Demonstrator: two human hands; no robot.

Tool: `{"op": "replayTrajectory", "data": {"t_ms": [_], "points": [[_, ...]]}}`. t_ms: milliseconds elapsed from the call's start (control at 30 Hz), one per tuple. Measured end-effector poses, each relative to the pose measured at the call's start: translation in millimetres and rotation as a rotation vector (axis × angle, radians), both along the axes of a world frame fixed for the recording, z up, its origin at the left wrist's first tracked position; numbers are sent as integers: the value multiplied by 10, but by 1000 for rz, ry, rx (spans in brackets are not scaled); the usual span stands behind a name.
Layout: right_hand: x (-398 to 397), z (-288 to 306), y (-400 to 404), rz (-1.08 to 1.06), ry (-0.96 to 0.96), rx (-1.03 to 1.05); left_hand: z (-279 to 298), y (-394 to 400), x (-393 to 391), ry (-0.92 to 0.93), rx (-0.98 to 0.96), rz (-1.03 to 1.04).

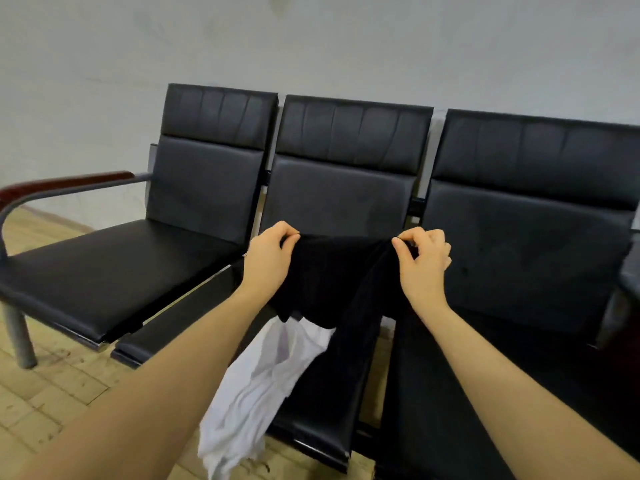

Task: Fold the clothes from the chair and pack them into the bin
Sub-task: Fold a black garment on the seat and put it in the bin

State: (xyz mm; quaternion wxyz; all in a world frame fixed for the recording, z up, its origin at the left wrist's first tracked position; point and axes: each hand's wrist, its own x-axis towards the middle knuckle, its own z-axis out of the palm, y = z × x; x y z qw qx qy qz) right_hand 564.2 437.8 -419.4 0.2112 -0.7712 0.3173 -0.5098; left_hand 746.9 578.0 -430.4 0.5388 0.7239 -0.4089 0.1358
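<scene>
Left hand (268, 256): I see its fingers pinching the black garment's (325, 278) top edge at 9 o'clock
Right hand (420, 261): pinches that edge at 3 o'clock
Black garment: held over the middle seat (329, 403) of the bench
White garment (256, 386): at 6 o'clock below it, draped off the seat front

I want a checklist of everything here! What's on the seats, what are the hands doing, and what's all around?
Surface: middle seat of a black three-seat bench, partly covered by clothes.
Job's things: black garment held up over the middle seat; white garment hangs off the seat's front edge. Bin: nothing seen.
Clutter: nothing seen.
Grippers: left hand and right hand each pinch the black garment's top edge.
Cables: nothing seen.
Surroundings: pale wall, wooden floor, wood-topped armrest.
</scene>
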Motion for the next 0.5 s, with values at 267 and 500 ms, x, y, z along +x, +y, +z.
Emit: {"op": "replayTrajectory", "data": {"t_ms": [267, 500], "points": [[-418, -654, 225, 6, 288, 128, -1264, 97, -415, 193, 745, -63], [-418, -1421, 396, 47, 506, 207, -1917, 295, -456, 150, 948, -63]]}}
